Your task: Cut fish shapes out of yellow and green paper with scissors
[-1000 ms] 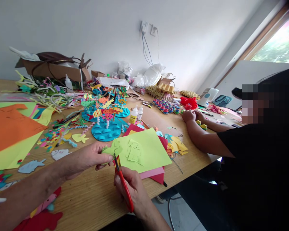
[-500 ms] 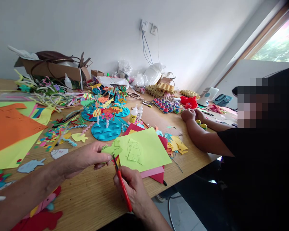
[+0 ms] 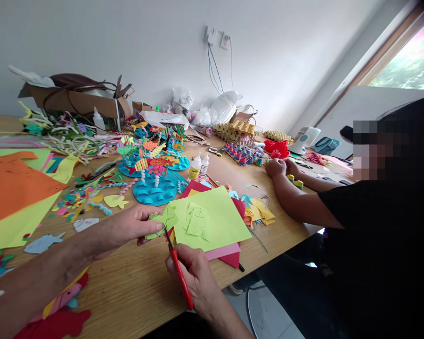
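My left hand (image 3: 127,228) pinches a small green paper cut-out (image 3: 164,220) just above the wooden table (image 3: 134,287). My right hand (image 3: 194,278) is wrapped around red-handled scissors (image 3: 178,273), whose blades point up into the lower edge of the cut-out. Right behind the cut-out lies a light green sheet (image 3: 212,219) with a pencilled figure, on top of red and pink sheets.
A person in black (image 3: 374,235) sits at the right, both hands by a tray of coloured pieces (image 3: 243,155). Blue foam discs with paper fish (image 3: 155,188), glue bottles (image 3: 197,167), orange and yellow sheets (image 3: 10,188), scraps and a cardboard box (image 3: 74,101) crowd the table.
The cut-out has turned slightly in my left hand and the scissors have shifted a little along its edge. The person at the right has barely moved.
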The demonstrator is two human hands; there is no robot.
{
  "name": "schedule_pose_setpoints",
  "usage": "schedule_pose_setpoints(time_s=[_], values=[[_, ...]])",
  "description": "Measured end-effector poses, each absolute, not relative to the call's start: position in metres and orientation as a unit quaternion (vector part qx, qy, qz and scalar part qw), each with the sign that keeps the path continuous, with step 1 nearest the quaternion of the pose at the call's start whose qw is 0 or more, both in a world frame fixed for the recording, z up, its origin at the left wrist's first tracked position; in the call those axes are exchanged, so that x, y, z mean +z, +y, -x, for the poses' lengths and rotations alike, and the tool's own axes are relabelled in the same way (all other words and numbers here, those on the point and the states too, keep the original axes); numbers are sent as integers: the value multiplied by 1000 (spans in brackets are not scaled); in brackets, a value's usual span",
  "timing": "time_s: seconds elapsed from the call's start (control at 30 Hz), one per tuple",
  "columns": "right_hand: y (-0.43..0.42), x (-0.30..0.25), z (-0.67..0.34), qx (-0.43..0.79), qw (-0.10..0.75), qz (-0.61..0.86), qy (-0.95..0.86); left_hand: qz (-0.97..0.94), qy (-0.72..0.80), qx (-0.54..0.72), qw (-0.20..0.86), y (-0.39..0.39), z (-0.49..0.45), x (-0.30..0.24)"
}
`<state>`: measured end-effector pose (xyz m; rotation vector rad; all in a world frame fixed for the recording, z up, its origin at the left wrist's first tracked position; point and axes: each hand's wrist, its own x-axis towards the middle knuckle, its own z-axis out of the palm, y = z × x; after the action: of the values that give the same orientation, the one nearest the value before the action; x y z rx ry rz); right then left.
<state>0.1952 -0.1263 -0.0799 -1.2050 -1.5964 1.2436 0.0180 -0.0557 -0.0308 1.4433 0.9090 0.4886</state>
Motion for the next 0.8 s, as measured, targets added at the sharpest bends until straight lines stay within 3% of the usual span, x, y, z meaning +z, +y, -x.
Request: schedule_pose_setpoints(time_s=[0.43,0.8], values=[[-127,-91,-189,623,434,377,-531,-617,402,253,627,-61,-29,-30],[-127,-91,-185,625,445,381,-516,-605,403,260,635,-64,-30,-30]])
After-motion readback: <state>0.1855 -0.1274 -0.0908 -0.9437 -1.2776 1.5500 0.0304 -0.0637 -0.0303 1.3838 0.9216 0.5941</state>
